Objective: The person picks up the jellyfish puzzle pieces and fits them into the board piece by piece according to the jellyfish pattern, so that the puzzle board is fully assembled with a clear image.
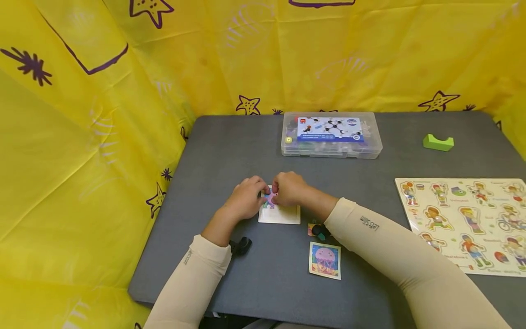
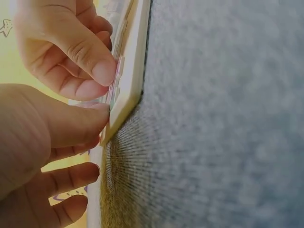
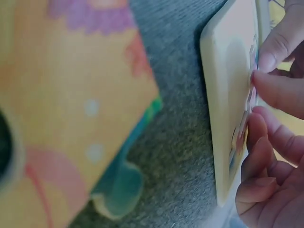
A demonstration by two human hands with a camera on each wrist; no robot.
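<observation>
Right hand [image 1: 289, 188] pinches jellyfish puzzle [image 1: 269, 204] (fingers [image 3: 260, 154] curled); left hand [image 1: 248, 197] touches — looser.

We see a dark grey table [image 1: 230, 155] carrying several things. Near its far edge we find a clear plastic case [image 1: 330, 137] lying flat, and well to its right a notched green block [image 1: 437, 145]. On the near side of that block lies a large sports-figure board [image 1: 468, 180]. Around the middle we have a small cream tray [image 1: 283, 219], then a jellyfish card [image 1: 324, 260] just nearer us than a partly hidden orange piece [image 1: 311, 230].
</observation>
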